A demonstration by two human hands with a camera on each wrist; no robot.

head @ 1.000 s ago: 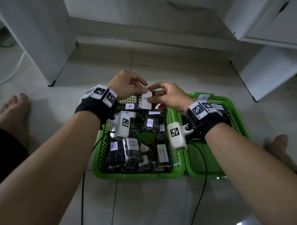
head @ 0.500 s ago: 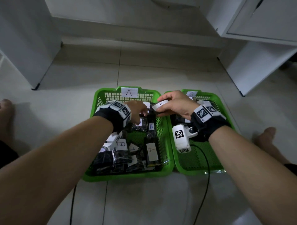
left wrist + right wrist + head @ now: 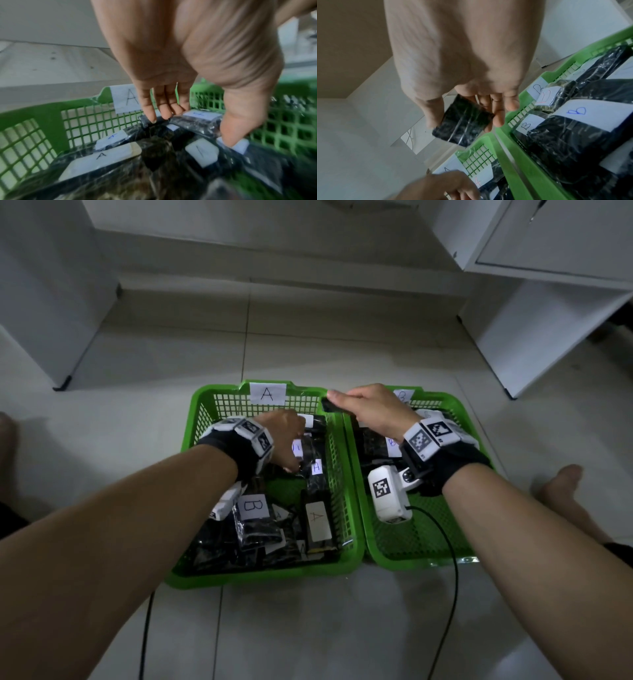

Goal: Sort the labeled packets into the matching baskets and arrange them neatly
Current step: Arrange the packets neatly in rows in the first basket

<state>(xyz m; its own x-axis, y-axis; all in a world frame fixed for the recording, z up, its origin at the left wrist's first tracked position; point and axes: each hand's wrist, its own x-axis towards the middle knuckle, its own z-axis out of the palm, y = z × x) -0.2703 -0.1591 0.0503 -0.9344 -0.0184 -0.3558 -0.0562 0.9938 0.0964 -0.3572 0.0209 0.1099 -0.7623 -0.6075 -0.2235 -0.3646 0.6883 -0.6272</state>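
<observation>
I see my right hand [image 3: 373,410] raised above the far rims where the two green baskets meet, its thumb and fingers [image 3: 499,119] pinching a dark wrapped packet [image 3: 462,121] whose label I cannot read from here. Just to the right of those fingers lies the basket marked B [image 3: 459,419], with B-labelled packets [image 3: 570,121] packed along its far end. My left hand [image 3: 286,436] reaches down into the basket marked A [image 3: 205,409], fingertips [image 3: 152,116] touching a dark packet [image 3: 193,120] at the far wall and the thumb pressing on a white label nearer me; whether they actually grip it I cannot tell. Nearer me than that hand, a B-labelled packet [image 3: 255,520] lies among A-labelled ones [image 3: 318,522].
</observation>
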